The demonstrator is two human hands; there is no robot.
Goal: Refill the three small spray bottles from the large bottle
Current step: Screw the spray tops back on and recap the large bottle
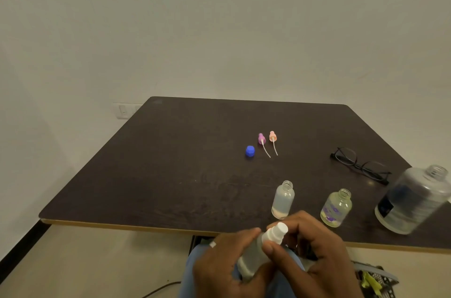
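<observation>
Your left hand (227, 261) is wrapped around the body of the third small bottle (253, 257), held tilted over your lap, just off the near edge of the table (146, 175). Your right hand (314, 249) pinches its white sprayer (275, 231) with narrow fingers.

The risks, as I judge them: if the sprayer comes off suddenly, the tilted bottle can spill on your knees. The two open small bottles (283, 200) (336, 208) stand near your hands on the table, so an elbow or wrist can knock them. The large bottle (415, 202), open, stands at the right and is partly cut by the frame edge.

The blue cap (250, 151), purple sprayer (261, 139) and pink sprayer (272, 137) lie farther away; glasses (358, 166) lie at the right.

How much liquid is in the held bottle I cannot tell; your fingers hide it. The large bottle is blurred.
</observation>
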